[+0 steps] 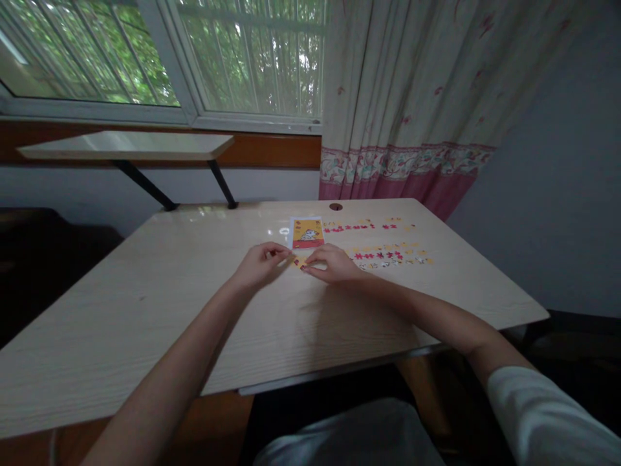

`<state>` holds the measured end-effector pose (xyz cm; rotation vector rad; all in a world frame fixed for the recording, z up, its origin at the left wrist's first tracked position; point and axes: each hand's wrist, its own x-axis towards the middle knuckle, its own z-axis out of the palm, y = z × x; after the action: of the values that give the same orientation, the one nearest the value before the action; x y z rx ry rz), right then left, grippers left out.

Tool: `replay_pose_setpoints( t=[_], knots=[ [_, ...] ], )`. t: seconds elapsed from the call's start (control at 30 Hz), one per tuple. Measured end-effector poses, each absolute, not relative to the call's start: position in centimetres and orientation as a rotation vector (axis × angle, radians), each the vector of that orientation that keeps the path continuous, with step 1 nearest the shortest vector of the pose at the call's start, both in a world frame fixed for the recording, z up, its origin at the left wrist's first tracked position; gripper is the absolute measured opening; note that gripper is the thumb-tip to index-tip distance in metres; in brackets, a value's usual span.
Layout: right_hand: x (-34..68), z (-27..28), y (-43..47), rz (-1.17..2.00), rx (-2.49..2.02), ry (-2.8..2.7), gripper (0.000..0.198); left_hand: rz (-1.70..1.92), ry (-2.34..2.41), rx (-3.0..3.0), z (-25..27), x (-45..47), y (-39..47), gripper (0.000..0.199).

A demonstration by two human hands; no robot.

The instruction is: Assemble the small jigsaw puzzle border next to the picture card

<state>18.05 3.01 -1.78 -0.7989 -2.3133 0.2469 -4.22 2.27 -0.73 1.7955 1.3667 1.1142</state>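
A few joined yellow jigsaw puzzle pieces (297,262) with dark red spots lie on the table between my two hands. My left hand (262,264) is closed in a pinch, its thumb and index fingertips at the upper left edge of these pieces. From the other side, my right hand (334,264) pinches at their right edge with thumb and index finger. Just beyond my fingers lies a picture card (307,233) showing a white spotted animal on yellow and red. The fingers partly cover the pieces.
Loose jigsaw pieces lie in rows to the right, including a red row (378,256) and a farther red row (359,227). The wooden table (194,285) has a round cable hole (336,207) at its back edge. A raised shelf (130,145) stands at back left, beside a curtain (412,97).
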Motion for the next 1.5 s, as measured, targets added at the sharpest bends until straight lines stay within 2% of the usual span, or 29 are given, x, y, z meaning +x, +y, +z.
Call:
replay_pose_setpoints(
  t=[0.1,0.33,1.23,1.5],
  knots=[
    [17.0,-2.0,3.2,0.317,-0.849,-2.425,0.017,0.977,1.441,2.079,-0.9,-5.9,2.9,0.022],
    [16.1,-3.0,3.5,0.298,-0.961,-2.455,0.022,0.812,1.314,2.456,-2.0,-5.8,3.2,0.025],
    [16.0,-3.7,3.0,0.231,-0.986,-2.400,0.023,0.734,1.344,2.712,-2.5,-5.6,2.9,0.025],
    [16.1,-3.5,2.8,0.227,-0.998,-2.402,0.022,0.738,1.348,2.704,-2.1,-5.4,2.7,0.019]
  ],
)
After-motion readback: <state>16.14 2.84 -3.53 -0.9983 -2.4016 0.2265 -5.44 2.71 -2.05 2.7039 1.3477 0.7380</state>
